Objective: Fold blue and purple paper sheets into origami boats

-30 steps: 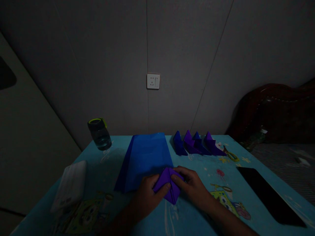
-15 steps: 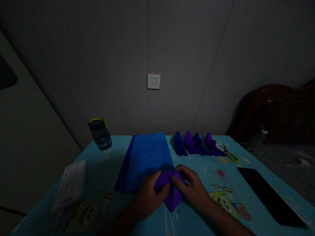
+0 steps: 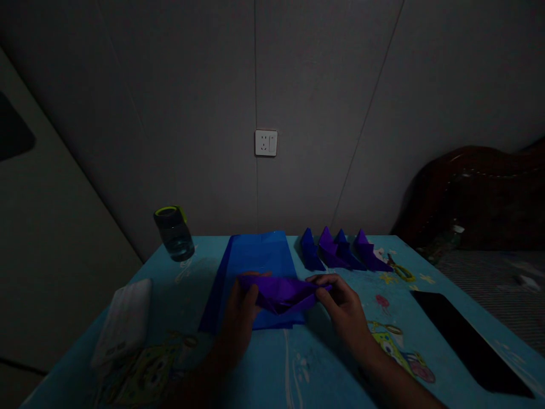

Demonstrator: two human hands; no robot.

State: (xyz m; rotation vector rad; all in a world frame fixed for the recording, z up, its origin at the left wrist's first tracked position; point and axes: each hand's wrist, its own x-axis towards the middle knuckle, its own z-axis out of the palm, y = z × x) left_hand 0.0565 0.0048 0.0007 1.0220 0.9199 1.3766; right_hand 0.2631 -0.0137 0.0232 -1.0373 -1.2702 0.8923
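Note:
A folded purple paper boat [image 3: 283, 294] is stretched out sideways between my two hands, above the near part of the blue paper sheets [image 3: 261, 258]. My left hand [image 3: 240, 307] pinches its left end, thumb in front and fingers behind. At the other end, my right hand [image 3: 338, 298] grips the tip between thumb and fingers. Farther back on the right stand several finished paper boats, among them a dark blue paper boat [image 3: 310, 253] and a purple paper boat [image 3: 368, 253].
Scissors [image 3: 401, 272] with yellow-green handles lie beside the boats. A black flat panel [image 3: 468, 341] rests along the right edge of the table. To the left are a water bottle [image 3: 174, 236] and a white pack [image 3: 123, 321]. A wall socket [image 3: 266, 142] is behind.
The purple paper has gone from a compact, pointed diamond to a long, opened boat shape. My hands have moved apart and slightly upward, each keeping hold of one end.

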